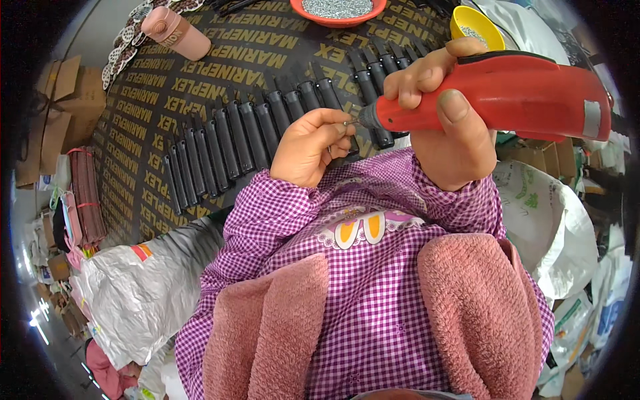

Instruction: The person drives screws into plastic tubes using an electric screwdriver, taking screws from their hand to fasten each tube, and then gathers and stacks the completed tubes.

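Note:
A red electric screwdriver (527, 100) lies sideways in my right hand (453, 143), its dark nose toward the left. The thumb is on the near side of the body and the fingers wrap over the far side. My left hand (317, 147) is closed in a pinch at the tip of the thin bit (357, 122). Whatever is between those fingertips is too small and hidden to name. Beyond both hands, black handle-like pieces (243, 137) stand side by side in a long row on the dark table, with thin ends pointing away.
At the far edge are an orange bowl (337, 20) of small silvery metal pieces and a yellow bowl (477, 30) with similar ones. A pink bottle (177, 33) is at the far left of the patterned table (143, 150). White sacks (137, 293) and cardboard boxes (83, 100) surround it.

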